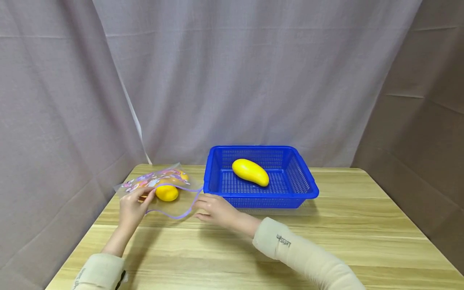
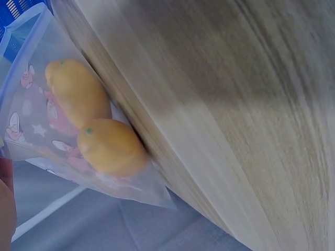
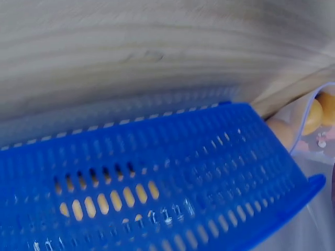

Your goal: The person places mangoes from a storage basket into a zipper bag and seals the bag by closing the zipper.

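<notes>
A clear zip bag [image 1: 145,180] with a purple rim and printed pictures lies at the table's left. Its mouth faces right, spread wide. My left hand [image 1: 135,207] pinches the rim between thumb and fingers. Several yellow fruits are inside; one [image 1: 167,193] shows at the mouth, and two rounded ones with green tips [image 2: 112,147] show through the plastic. My right hand [image 1: 217,209] is beside the mouth, in front of the basket's near left corner, thumb and fingers apart. A long yellow mango [image 1: 250,172] lies in the blue basket [image 1: 261,202].
The blue basket's slotted wall [image 3: 172,157] fills much of the right wrist view. Under everything is a wood-grain table [image 1: 344,233]. Grey curtains [image 1: 253,80] hang behind and at both sides.
</notes>
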The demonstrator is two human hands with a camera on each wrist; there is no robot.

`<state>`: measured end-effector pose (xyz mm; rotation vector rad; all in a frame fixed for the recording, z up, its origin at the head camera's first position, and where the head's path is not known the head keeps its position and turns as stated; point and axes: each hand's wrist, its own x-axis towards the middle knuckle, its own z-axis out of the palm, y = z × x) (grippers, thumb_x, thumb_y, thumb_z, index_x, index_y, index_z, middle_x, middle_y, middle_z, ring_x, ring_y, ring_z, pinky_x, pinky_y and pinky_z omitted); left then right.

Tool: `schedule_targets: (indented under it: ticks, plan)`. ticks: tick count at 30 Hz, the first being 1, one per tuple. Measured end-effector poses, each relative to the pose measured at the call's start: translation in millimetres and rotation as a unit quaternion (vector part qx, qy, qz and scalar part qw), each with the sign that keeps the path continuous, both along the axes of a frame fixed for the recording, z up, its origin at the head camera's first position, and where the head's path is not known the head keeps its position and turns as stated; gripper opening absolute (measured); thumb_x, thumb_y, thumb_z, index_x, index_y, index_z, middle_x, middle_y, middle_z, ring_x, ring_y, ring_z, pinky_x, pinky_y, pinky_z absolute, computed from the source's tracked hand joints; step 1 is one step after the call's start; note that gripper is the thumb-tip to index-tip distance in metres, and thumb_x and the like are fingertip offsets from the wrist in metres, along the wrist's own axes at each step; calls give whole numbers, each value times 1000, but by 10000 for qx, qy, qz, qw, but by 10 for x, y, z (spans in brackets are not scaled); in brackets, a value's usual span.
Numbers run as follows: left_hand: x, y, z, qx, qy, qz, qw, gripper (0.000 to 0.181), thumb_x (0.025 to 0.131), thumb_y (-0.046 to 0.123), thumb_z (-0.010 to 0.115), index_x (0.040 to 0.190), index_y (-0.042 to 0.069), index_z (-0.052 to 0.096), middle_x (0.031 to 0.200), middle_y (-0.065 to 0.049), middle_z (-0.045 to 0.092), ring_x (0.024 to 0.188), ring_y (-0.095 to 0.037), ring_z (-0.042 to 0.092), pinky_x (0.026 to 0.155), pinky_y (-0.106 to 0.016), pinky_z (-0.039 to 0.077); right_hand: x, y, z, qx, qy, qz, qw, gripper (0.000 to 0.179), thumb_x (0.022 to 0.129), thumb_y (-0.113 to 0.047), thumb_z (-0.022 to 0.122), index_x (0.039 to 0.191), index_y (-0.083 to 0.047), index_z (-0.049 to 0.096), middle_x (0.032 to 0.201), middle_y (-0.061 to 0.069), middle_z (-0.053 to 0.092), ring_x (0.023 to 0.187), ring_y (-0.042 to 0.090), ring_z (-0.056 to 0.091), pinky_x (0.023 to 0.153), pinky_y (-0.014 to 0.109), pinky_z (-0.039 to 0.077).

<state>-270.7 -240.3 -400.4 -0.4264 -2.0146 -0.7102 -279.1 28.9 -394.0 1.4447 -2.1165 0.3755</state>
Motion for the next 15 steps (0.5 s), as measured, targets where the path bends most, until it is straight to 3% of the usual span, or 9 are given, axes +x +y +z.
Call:
schedule_targets:
  ticks: [6,10,15]
  plan:
    - [2,-27,-2,80,-71,-7,9999,13,69,-8,76,79,-1,72,69,-13,71,54,-9,62,50,-10,50,15,151,105,-121,-22,-113,9999,15,81,-20,73,93,-13,67,91,-2,67,83,12,59,77,22,51]
    - [12,-27,8,74,-78,31,9999,12,69,-6,77,79,0,72,69,-12,71,56,0,59,50,-8,49,19,238,160,-190,-125,-171,9996,13,84,-19,71,95,-13,67,92,-3,67,85,10,60,79,21,52]
    - [7,-34,9,44,-28,24,10000,12,69,-5,77,79,1,73,69,-12,71,56,-2,60,51,-6,48,21,336,232,-263,-79,-183,9995,13,84,-18,70,94,-11,67,93,-1,67,89,12,62,84,22,53]
